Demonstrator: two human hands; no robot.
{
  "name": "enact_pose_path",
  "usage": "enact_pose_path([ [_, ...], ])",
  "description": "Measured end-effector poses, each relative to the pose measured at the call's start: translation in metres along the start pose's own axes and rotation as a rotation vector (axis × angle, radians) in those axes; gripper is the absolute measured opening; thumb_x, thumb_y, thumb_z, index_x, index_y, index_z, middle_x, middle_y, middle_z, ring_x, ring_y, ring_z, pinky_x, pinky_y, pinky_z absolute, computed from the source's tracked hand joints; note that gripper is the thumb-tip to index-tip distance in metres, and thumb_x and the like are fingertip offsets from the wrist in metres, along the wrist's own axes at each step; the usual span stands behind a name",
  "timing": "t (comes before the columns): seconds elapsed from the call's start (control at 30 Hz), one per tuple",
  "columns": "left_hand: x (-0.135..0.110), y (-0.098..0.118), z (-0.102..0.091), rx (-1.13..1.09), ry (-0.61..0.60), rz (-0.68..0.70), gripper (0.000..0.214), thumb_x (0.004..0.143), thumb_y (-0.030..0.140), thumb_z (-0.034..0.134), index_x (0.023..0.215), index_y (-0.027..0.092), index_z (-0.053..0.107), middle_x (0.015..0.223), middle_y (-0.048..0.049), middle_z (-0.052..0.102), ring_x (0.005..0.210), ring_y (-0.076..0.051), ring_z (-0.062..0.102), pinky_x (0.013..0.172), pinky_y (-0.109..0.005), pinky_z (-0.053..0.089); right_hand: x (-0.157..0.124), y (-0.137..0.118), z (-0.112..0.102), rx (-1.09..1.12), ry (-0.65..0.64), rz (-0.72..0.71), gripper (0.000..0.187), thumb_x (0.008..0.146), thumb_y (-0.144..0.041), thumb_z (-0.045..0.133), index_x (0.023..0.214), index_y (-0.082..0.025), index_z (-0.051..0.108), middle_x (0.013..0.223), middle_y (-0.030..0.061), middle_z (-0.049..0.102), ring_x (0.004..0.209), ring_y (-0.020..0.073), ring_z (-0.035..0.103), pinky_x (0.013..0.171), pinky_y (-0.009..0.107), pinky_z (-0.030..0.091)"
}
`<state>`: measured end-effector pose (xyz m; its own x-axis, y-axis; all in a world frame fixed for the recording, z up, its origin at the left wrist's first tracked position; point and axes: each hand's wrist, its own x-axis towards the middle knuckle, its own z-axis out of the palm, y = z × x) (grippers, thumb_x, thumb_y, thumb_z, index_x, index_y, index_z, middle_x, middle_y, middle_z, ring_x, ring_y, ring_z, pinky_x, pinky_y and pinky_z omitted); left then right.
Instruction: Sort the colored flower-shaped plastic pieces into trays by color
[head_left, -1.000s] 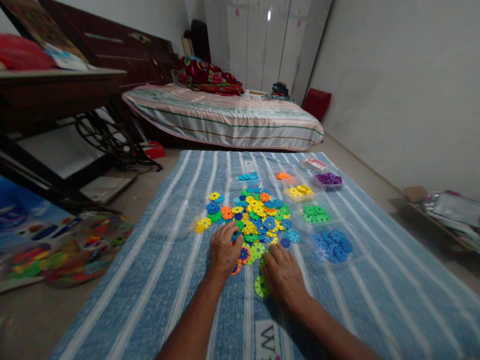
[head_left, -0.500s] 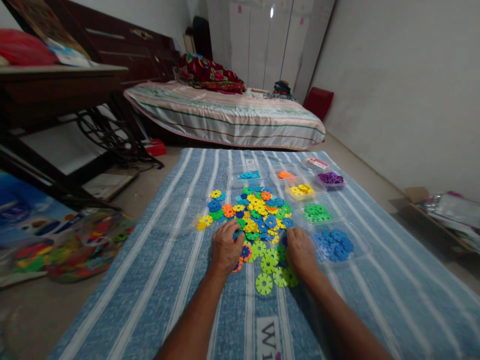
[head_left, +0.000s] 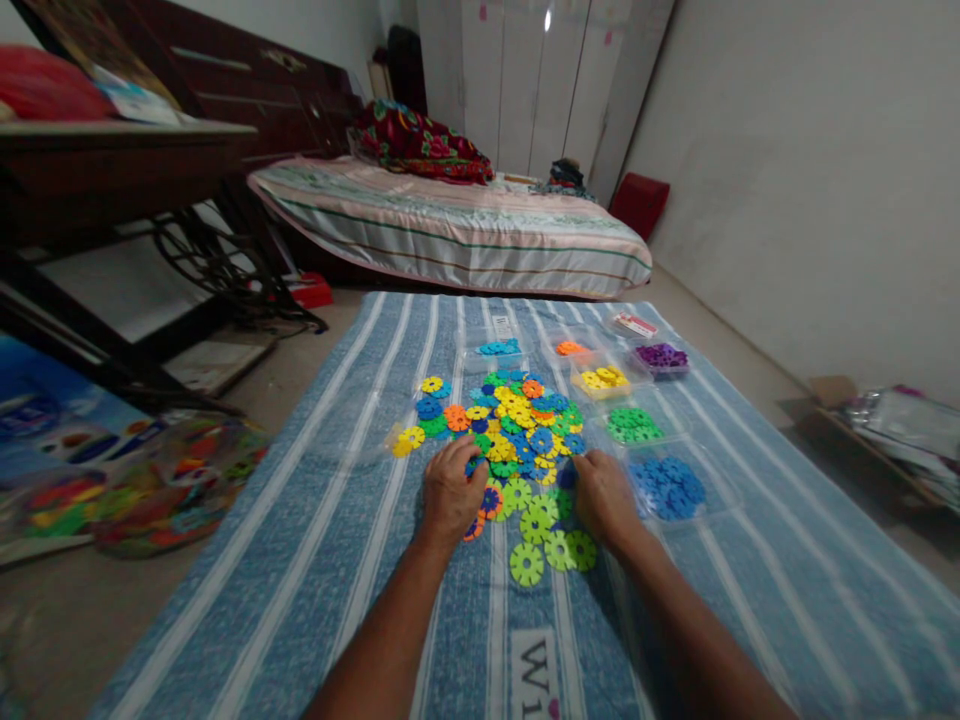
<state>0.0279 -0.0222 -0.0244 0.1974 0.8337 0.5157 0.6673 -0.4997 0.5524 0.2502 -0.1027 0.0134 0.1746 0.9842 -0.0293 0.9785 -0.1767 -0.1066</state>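
Observation:
A heap of notched plastic discs in yellow, blue, green and orange lies on the striped cloth. At the heap's near left edge is my left hand, its fingers curled and a blue disc between thumb and fingertips. My right hand is closed at the right edge, pinching a dark blue disc that its fingers partly hide. Between my wrists, several lime-green discs lie spread on the cloth, with orange-and-purple discs beside my left thumb.
Clear boxes hold sorted discs: blue discs, green discs, yellow discs, purple discs, orange discs and light-blue discs. A transparent lid lies left of the heap. Beyond the cloth-covered table stands a bed.
My right hand has shifted very slightly, showing more of the dark blue disc at its fingertips. The left hand stays almost where it was; the view tilts a little.

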Motion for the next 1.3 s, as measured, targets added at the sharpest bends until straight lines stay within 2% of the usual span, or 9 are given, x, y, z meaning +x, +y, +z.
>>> enact_pose_path([
  [0.2,0.0,0.0,0.0,-0.003,0.003,-0.002,0.014,0.08,0.023,0.056,0.089,0.019,0.066,0.112,-0.0106,0.07,0.106,-0.026,0.065,0.095,-0.045,0.051,0.001,-0.004,-0.012,-0.012,-0.059,0.026,0.025,0.089,-0.013,0.048,0.106,-0.017,0.065,0.103,0.0106,0.061,0.098,0.0218,0.054,0.078,0.028,0.033],
  [0.4,0.0,0.001,0.0,0.004,0.001,0.005,0.014,0.08,0.022,0.056,0.089,0.019,0.066,0.112,-0.0104,0.07,0.106,-0.026,0.065,0.095,-0.045,0.051,0.0,-0.007,-0.014,-0.012,-0.072,0.031,0.022,0.092,-0.026,0.051,0.103,-0.016,0.067,0.107,0.0119,0.061,0.102,0.0237,0.053,0.082,0.029,0.035],
  [0.57,0.0,0.003,-0.002,0.005,0.001,-0.001,0.014,0.079,0.021,0.056,0.088,0.019,0.066,0.112,-0.0101,0.071,0.106,-0.025,0.065,0.095,-0.044,0.051,-0.003,-0.01,-0.016,-0.013,-0.093,0.012,0.022,0.089,-0.023,0.052,0.104,-0.014,0.066,0.106,0.0122,0.062,0.103,0.0241,0.055,0.083,0.029,0.037],
  [0.83,-0.001,0.003,-0.002,-0.003,-0.008,-0.014,0.014,0.079,0.021,0.057,0.09,0.02,0.066,0.114,-0.0087,0.07,0.106,-0.025,0.064,0.096,-0.044,0.05,-0.001,-0.016,-0.025,-0.081,-0.121,0.003,0.03,0.088,-0.009,0.043,0.103,-0.012,0.068,0.105,0.0143,0.064,0.102,0.0246,0.059,0.078,0.028,0.041],
  [1.0,-0.002,0.001,0.0,0.007,-0.001,-0.018,0.013,0.079,0.02,0.057,0.089,0.021,0.066,0.113,-0.0086,0.07,0.105,-0.024,0.064,0.096,-0.043,0.05,-0.003,-0.015,-0.032,-0.105,-0.165,-0.013,0.031,0.089,-0.007,0.04,0.1,-0.012,0.068,0.1,0.0136,0.068,0.097,0.022,0.065,0.075,0.026,0.043],
  [1.17,-0.003,0.001,0.0,0.007,-0.005,-0.022,0.014,0.078,0.019,0.057,0.089,0.021,0.066,0.114,-0.0086,0.07,0.107,-0.024,0.064,0.096,-0.043,0.05,-0.009,-0.014,-0.042,-0.108,-0.173,0.016,0.038,0.088,-0.005,0.038,0.112,-0.016,0.065,0.101,0.0128,0.072,0.092,0.0222,0.069,0.07,0.025,0.043],
  [1.3,-0.003,0.002,-0.002,-0.001,-0.01,-0.023,0.015,0.078,0.019,0.057,0.09,0.02,0.066,0.114,-0.0092,0.07,0.107,-0.025,0.064,0.096,-0.045,0.05,-0.008,-0.015,-0.042,-0.03,-0.185,-0.031,0.038,0.087,-0.01,0.044,0.115,-0.021,0.067,0.095,0.0125,0.074,0.089,0.024,0.07,0.07,0.027,0.045],
])
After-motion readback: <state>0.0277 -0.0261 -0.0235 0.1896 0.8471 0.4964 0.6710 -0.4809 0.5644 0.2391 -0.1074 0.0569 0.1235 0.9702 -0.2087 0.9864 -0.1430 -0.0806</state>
